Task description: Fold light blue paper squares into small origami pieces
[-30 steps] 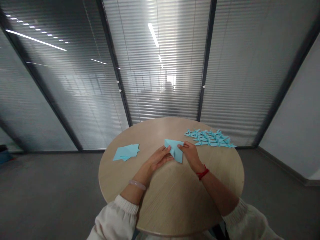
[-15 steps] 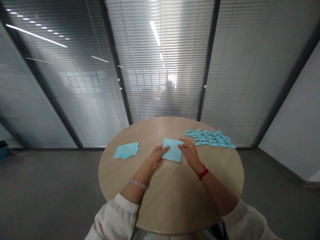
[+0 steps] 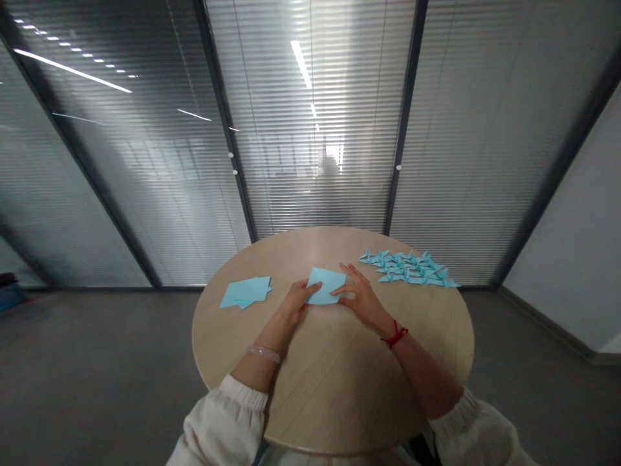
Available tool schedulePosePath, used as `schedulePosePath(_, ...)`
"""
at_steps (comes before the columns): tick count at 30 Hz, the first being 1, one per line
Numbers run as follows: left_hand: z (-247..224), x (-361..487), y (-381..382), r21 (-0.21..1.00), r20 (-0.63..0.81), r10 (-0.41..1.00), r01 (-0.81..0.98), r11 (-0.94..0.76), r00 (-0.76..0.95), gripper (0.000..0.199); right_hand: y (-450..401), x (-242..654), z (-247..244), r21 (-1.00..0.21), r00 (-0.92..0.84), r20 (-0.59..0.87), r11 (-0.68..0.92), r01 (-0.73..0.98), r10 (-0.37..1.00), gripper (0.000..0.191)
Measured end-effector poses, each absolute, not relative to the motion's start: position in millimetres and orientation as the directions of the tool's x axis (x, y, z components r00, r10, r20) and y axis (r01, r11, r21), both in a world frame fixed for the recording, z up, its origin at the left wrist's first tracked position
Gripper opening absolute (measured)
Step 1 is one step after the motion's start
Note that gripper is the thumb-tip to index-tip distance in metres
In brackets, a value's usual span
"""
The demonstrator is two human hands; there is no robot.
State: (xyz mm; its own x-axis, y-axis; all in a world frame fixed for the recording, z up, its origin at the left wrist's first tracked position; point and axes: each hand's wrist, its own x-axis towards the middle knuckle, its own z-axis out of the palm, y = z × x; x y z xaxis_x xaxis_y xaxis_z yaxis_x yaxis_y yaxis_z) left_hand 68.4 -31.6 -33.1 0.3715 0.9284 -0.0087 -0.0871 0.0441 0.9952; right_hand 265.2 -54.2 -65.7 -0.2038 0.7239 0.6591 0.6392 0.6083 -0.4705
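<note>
A light blue square of paper point(image 3: 326, 285) is held above the middle of the round table. My left hand point(image 3: 297, 301) grips its left edge, thumb on top and the other fingers beneath. At its right side is my right hand point(image 3: 361, 298), fingers apart, with the fingertips at or against the paper's right edge; whether they pinch it cannot be made out. Left of my hands lie several loose blue sheets point(image 3: 247, 290), overlapping. Several folded blue paper cranes point(image 3: 412, 267) lie in rows at the back right of the table.
The round wooden table point(image 3: 339, 414) has its near edge close to my body. Behind it stands a glass wall with blinds point(image 3: 315, 194). A dark blue object point(image 3: 10, 292) is on the floor at far left.
The paper has shifted slightly left and looks shorter from top to bottom. My left hand moved a little left with it. The fingers of my right hand have spread.
</note>
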Motion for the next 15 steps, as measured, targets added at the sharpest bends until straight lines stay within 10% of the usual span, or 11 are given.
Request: schedulePosePath(15, -39, 80, -38, 0.997, 0.048, 0.819, -0.073, -0.008, 0.572, 0.054, -59, 261, -63, -0.729, 0.016, 0.527, 0.442, 0.523, 0.85, 0.02)
